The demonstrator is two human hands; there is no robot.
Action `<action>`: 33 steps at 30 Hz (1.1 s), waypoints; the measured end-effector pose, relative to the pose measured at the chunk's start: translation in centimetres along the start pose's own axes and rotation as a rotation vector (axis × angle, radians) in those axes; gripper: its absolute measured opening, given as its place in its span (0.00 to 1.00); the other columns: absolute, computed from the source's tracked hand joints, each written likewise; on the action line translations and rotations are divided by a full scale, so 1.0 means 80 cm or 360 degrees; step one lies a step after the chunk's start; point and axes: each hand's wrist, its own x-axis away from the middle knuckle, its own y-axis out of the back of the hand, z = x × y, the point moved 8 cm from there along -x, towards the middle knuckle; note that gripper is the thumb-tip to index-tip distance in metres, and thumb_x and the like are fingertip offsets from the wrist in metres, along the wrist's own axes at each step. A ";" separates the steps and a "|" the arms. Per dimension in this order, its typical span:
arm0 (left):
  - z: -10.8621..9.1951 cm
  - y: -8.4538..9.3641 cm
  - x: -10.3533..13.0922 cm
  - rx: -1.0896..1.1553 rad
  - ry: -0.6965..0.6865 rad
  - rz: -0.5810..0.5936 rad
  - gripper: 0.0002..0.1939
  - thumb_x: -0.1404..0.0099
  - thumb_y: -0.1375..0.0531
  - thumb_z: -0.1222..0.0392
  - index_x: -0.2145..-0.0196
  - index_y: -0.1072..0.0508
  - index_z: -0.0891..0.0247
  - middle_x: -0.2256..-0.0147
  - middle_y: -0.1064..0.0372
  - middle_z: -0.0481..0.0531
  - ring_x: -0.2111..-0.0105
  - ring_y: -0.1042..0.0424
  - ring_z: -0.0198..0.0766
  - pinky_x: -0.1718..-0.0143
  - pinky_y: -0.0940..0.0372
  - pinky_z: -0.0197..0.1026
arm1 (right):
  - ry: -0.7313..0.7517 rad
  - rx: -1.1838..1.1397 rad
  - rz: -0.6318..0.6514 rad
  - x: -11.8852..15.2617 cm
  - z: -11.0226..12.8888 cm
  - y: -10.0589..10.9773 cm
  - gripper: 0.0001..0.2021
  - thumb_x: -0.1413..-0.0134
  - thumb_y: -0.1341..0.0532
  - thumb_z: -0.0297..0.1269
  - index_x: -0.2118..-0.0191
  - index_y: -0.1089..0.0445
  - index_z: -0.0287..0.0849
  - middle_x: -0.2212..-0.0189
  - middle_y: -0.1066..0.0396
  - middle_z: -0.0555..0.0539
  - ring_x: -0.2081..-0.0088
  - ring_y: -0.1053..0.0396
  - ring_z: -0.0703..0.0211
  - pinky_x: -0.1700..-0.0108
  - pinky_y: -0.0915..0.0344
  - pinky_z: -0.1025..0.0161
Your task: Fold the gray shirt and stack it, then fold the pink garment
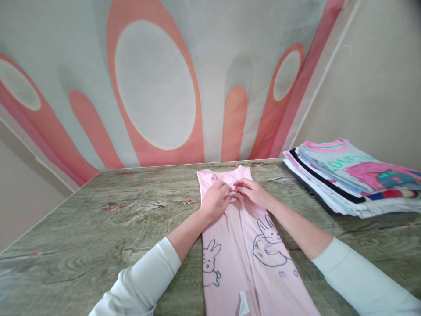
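A pink sleeveless child's garment [226, 245] with outlined rabbit drawings lies lengthwise on the table, its top end toward the far edge. Both hands are at its upper part. My left hand [216, 199] has its fingers curled onto the fabric, and my right hand [251, 191] pinches the cloth from the other side. Between them the material is gathered into small creases. A white label [243, 303] shows near the bottom of the view. The garment's lower end runs out of view.
On the right stands a stack of folded clothes [348, 180], with a grey, pink-collared shirt on top. The wood-patterned table [131, 237] reaches back to a wall hanging [210, 87] with orange and pink shapes.
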 end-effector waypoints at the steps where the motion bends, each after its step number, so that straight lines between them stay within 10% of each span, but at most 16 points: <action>1: 0.002 -0.002 -0.002 0.0004 0.0012 0.0037 0.09 0.43 0.46 0.68 0.63 0.33 0.62 0.62 0.36 0.53 0.59 0.36 0.42 0.56 0.39 0.44 | 0.0007 -0.0026 -0.0011 0.001 -0.001 0.002 0.09 0.51 0.45 0.33 0.62 0.33 0.41 0.68 0.28 0.49 0.65 0.31 0.61 0.61 0.36 0.63; 13: 0.005 -0.014 0.001 -0.0025 -0.0133 0.0462 0.09 0.42 0.49 0.70 0.68 0.31 0.63 0.66 0.34 0.51 0.63 0.35 0.40 0.58 0.40 0.41 | 0.0325 0.0489 0.0180 0.009 0.022 -0.010 0.11 0.58 0.46 0.24 0.70 0.28 0.41 0.67 0.32 0.48 0.63 0.34 0.60 0.58 0.38 0.63; 33: 0.038 -0.005 0.005 0.0001 0.0000 0.0022 0.12 0.35 0.53 0.68 0.58 0.33 0.64 0.58 0.37 0.55 0.55 0.38 0.39 0.50 0.43 0.43 | 0.0488 0.0623 0.0268 0.017 0.033 -0.021 0.16 0.51 0.46 0.24 0.61 0.25 0.46 0.63 0.33 0.46 0.59 0.35 0.58 0.53 0.38 0.59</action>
